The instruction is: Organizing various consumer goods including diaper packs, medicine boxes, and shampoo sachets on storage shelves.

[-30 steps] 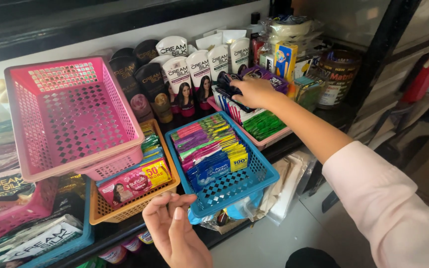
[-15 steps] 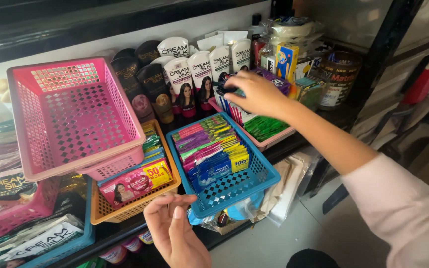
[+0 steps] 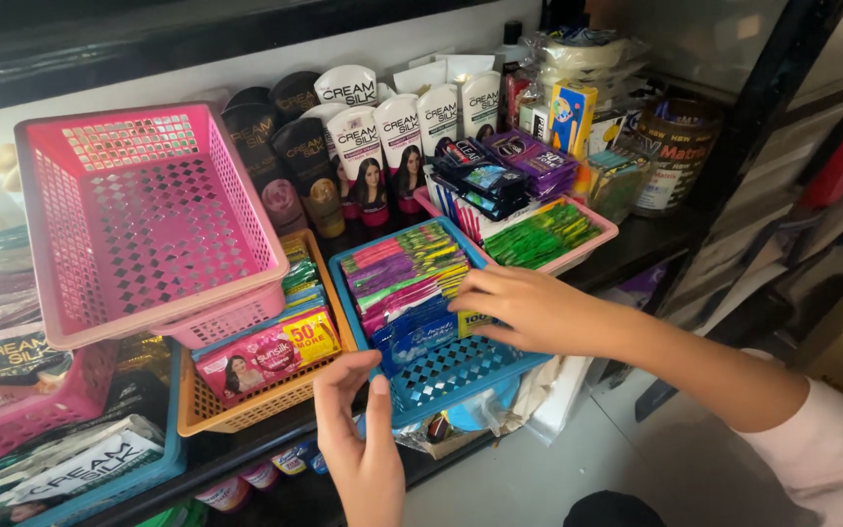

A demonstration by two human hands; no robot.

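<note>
The right hand (image 3: 524, 307) lies palm down in the blue basket (image 3: 451, 376), its fingers (image 3: 470, 290) loosely curled and resting on the row of sachets (image 3: 407, 288), pinching nothing that shows; the left hand (image 3: 363, 444) is below, fingers apart and holding nothing, thumb at the basket's front rim; the sachets stand in coloured bands, pink, purple, green and dark blue, filling the basket's back half; just left sits an orange basket (image 3: 246, 410) of packets, with a tilted pink basket (image 3: 143, 220) resting above it; behind stand tubes (image 3: 382, 146); a pink tray (image 3: 548, 239) of green packets lies to the right.
</note>
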